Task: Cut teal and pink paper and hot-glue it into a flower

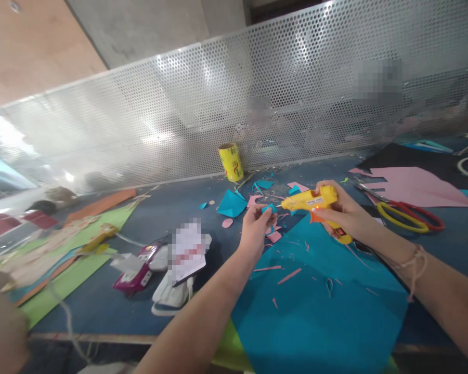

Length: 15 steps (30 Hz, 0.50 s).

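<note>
The left hand's (255, 226) fingers (265, 214) pinch a small blue paper piece (269, 208), held just above the worktop (113, 301) at mid-depth, right of centre. The right hand (341, 210) is clenched around the grip of a yellow glue gun (315, 200), one finger at the orange trigger. The gun's tip points left and sits right at the held piece; whether it touches is too fine to tell.

Judging by how things lie, the gluing of this small piece is under way and not finished. No glue bead can be made out. The cutting seems largely done: pink and blue scraps are strewn around the hands, and a folded blue triangle (231, 204) lies just beyond them. The large blue sheet (320, 306) under the forearms looks mostly whole.

Further right, scissors (407, 215) with yellow and red handles rest beside a notched pink sheet (409, 184).

The only container-like thing is a yellow cylinder (230, 162) standing upright at the far edge, against the perforated metal screen (218, 104). Its top appears open, but its inside is hidden.
</note>
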Available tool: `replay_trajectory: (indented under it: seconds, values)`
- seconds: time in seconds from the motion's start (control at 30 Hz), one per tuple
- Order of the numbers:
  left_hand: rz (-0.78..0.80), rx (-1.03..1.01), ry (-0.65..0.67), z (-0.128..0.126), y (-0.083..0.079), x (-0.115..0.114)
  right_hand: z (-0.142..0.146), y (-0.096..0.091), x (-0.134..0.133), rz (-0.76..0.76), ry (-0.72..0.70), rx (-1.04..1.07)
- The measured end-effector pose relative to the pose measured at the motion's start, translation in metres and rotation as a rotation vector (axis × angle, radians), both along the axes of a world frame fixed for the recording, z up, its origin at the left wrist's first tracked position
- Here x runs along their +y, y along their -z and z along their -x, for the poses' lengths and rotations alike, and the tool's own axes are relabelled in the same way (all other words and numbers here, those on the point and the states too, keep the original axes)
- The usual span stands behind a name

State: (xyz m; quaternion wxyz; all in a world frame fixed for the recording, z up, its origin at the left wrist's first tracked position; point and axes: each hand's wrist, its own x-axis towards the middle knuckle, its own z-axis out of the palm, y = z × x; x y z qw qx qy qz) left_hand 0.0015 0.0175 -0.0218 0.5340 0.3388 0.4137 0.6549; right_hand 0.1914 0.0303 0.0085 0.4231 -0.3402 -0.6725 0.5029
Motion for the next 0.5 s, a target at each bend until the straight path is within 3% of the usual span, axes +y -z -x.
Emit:
replay_trajectory:
  seconds: [0.5]
  values:
    - [0.005,0.010,0.002,0.0000,0.0001,-0.0004,0.0028,-0.0093,-0.0068,0.044,0.045,0.014]
